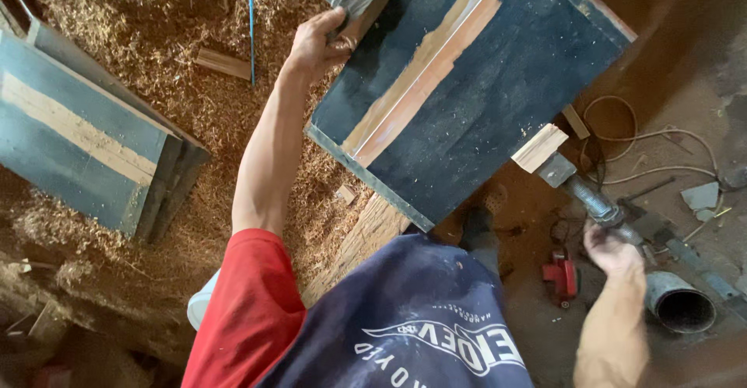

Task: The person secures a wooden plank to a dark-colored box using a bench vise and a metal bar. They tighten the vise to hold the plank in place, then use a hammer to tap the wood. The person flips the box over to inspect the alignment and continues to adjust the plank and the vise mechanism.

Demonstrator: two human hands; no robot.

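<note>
While sawdust covers the floor [194,100], a stack of dark painted boards [85,139] lies at its left edge. Next comes the left hand [319,42], fingers curled over the far left edge of the big dark panel [475,84] with its bare wood stripe. At the panel's right corner sits a pale wood block [538,147]; below it the right hand [611,249] is closed around a metal clamp handle [591,201]. I'd keep the panel pinned flat while turning slowly

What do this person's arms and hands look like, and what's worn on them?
Both hands, left and right, are bare, with no gloves, rings or watch visible. The left arm shows a short red sleeve ending above the elbow; the right forearm is uncovered.
</note>
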